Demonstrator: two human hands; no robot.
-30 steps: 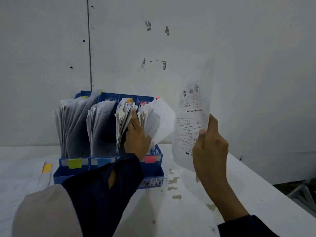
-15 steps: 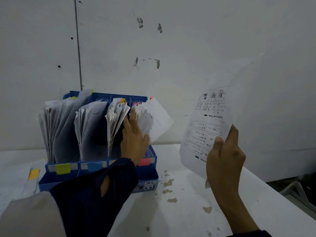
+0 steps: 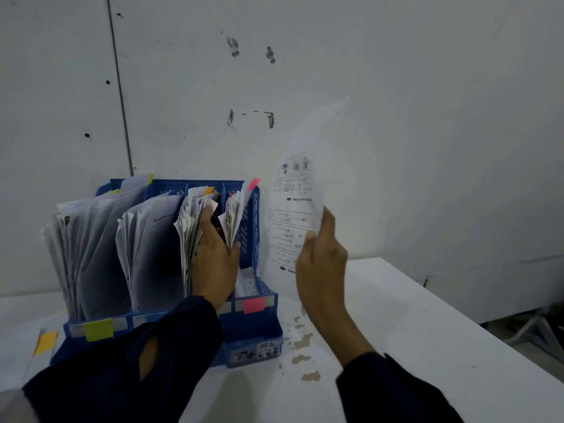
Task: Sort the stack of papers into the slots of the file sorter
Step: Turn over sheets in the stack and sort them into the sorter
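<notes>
The white desk [image 3: 427, 315] carries a blue file sorter [image 3: 253, 337] at about 8 o'clock, its slots packed with upright papers [image 3: 91, 254]. At 3 o'clock from the sorter, a printed sheet [image 3: 293, 203] stands upright in the air, pinched at its lower edge by the right hand [image 3: 320, 270]. The left hand [image 3: 213, 257] reaches into the sorter between the third and fourth bundles, fingers straight, pressing the papers apart. A yellow sticky tab [image 3: 45, 341] lies at 9 o'clock of the sorter's base.

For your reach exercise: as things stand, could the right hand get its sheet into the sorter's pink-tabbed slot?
Probably yes: the left hand parts the papers in the file sorter, and the right hand holds the sheet beside it.
</notes>
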